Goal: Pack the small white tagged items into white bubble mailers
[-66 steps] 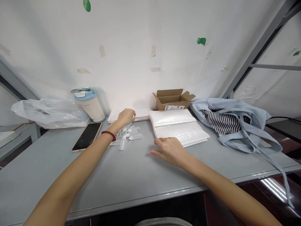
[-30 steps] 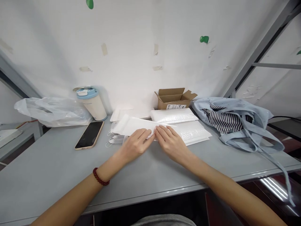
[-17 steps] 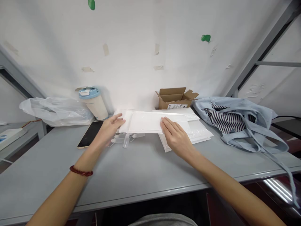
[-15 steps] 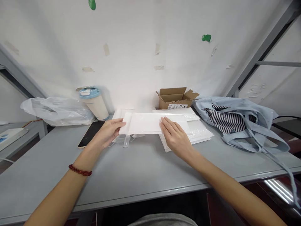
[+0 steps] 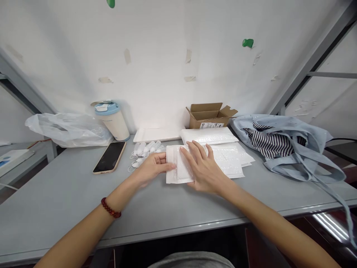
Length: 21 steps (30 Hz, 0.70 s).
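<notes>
A white padded envelope lies flat on the grey table, its left end near the middle. My left hand grips that left end, thumb on top, fingers closed on it. My right hand rests flat on the envelope with fingers spread, pressing it down. Just behind it lies a stack of similar white envelopes. A small heap of clear plastic pieces sits directly beyond my left hand.
A phone lies face up at the left, with a blue-lidded cup and a clear plastic bag behind. An open cardboard box and a white tray stand by the wall. A blue cloth bag spreads at the right.
The envelope, held up and stretched between both hands half a second ago, now lies on the table closer to me. My right hand has flattened on top of it; my left grips its end.
</notes>
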Available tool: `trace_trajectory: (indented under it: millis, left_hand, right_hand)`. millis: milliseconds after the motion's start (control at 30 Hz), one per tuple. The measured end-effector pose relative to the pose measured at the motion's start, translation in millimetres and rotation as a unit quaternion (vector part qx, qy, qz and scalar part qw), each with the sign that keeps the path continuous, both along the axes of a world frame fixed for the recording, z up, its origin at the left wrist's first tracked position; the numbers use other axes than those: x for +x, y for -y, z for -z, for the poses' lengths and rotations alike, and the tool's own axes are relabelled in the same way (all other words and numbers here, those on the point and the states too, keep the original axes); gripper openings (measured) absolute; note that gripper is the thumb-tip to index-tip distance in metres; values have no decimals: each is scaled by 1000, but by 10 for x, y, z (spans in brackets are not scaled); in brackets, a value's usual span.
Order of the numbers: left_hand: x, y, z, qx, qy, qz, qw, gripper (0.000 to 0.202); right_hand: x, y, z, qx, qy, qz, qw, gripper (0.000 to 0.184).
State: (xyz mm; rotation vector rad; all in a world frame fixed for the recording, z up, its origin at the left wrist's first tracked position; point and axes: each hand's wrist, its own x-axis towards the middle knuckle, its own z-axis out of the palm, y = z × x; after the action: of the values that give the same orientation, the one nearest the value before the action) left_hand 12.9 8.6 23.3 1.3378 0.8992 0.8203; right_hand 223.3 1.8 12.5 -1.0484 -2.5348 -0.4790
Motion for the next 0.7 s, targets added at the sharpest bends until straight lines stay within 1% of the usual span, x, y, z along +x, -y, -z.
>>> trace_trajectory:
  millis: [100,167,267,333,433,533,600,633,700]
  left_hand:
    - [20,2,27,16,-20,-10,1000,38]
    - [32,-1,50,29,-52,-27,998,34]
    - [51,-5,82,55,-125,-50,989,24]
    - [62,-7,92,75,-161,-64,982,21]
    - [59,-10,70,94,-178,-80,976,20]
    - [3,-18,-1,111,-194,-96,970,23]
    - [-81,-34,-71,129,-224,-116,959,26]
    - [-138,-46,-109,145,-247,-140,948,27]
    - [-268,-77,-181,187,-301,-202,913,30]
  right_hand:
    - [6,-11,-1,14,0,5,1000,95]
    - [9,-22,-3,22,-3,4,1000,94]
    - [14,-34,-2,37,-20,-8,999,85]
    - [14,-37,1,48,-33,-15,998,77]
    - [9,-38,1,50,-42,-22,998,68]
    - [6,-49,0,51,-54,-26,997,62]
    - [15,-67,-1,56,-67,-25,996,57]
    - [23,-80,-1,57,-74,-22,995,56]
    - [48,-108,-5,59,-85,-13,995,53]
